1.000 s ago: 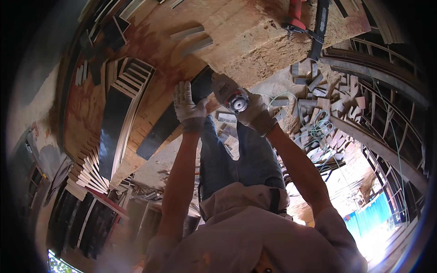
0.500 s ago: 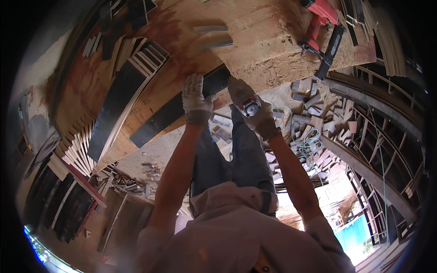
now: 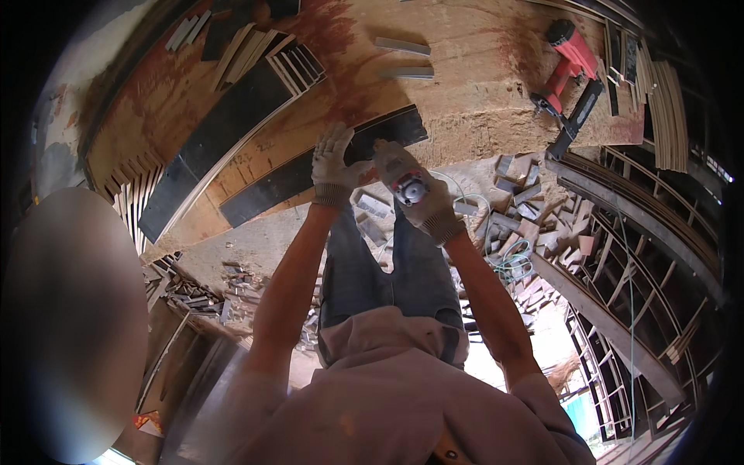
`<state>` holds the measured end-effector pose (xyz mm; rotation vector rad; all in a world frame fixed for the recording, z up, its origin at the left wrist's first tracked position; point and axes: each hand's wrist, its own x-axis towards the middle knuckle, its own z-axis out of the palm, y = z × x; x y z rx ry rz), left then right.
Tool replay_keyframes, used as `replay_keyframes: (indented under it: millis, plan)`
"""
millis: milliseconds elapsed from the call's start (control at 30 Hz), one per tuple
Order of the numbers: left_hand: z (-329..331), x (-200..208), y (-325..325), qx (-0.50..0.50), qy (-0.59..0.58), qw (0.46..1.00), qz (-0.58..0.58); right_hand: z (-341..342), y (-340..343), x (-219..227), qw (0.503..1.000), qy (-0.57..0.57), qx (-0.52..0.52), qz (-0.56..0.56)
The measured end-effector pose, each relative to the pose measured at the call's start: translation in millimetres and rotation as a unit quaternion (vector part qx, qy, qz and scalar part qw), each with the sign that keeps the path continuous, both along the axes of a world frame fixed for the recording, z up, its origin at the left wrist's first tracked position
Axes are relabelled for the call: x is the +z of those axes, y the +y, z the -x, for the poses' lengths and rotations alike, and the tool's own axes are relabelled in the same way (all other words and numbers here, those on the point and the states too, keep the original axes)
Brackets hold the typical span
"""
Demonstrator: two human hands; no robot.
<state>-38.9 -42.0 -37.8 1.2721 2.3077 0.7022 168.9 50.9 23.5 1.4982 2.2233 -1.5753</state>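
My left hand (image 3: 334,159), in a white knit glove, lies flat with fingers stretched out on a dark curved strip (image 3: 267,186) at the near edge of the workbench. My right hand (image 3: 434,203), also gloved, is wrapped round a grey handheld power tool (image 3: 397,167) with a round silver cap and red trim; its exact kind does not show. The tool's front end is at the strip's near edge, just right of my left thumb. Beyond the strip lies a wider stack of dark curved panels (image 3: 213,136) with pale edges.
A red and black nail gun (image 3: 572,74) lies at the bench's right end. Two short grey strips (image 3: 403,46) lie farther back. Wood offcuts (image 3: 535,194) and a green hose (image 3: 515,263) litter the floor. Curved frames (image 3: 659,256) stand right. A blurred oval shape (image 3: 74,325) fills the lower left.
My right hand has moved the power tool leftward along the dark strip, closer to my left hand. The whole view has shifted slightly, and the blurred oval has appeared at the left.
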Motion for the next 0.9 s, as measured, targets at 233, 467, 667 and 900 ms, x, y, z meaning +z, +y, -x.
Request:
replay_keyframes:
  millis: [233,467,667,900]
  plan:
    - [5.6,-3.0,-4.9,-0.015,0.018,1.000,-0.004,9.5,-8.6,-9.0,0.999,-0.025,0.029,-0.015]
    - [2.8,-2.6,-7.6,0.000,0.024,0.999,0.029,4.5,-15.2,-5.0,0.999,-0.015,0.027,-0.038]
    - [6.1,-3.7,-4.1,-0.025,0.017,0.999,0.026,-2.1,-14.7,-6.1,0.997,-0.057,0.025,-0.046]
    - [12.4,34.4,-13.7,-0.083,0.113,0.985,0.097,-64.7,-23.6,29.2,0.848,0.060,0.332,-0.408]
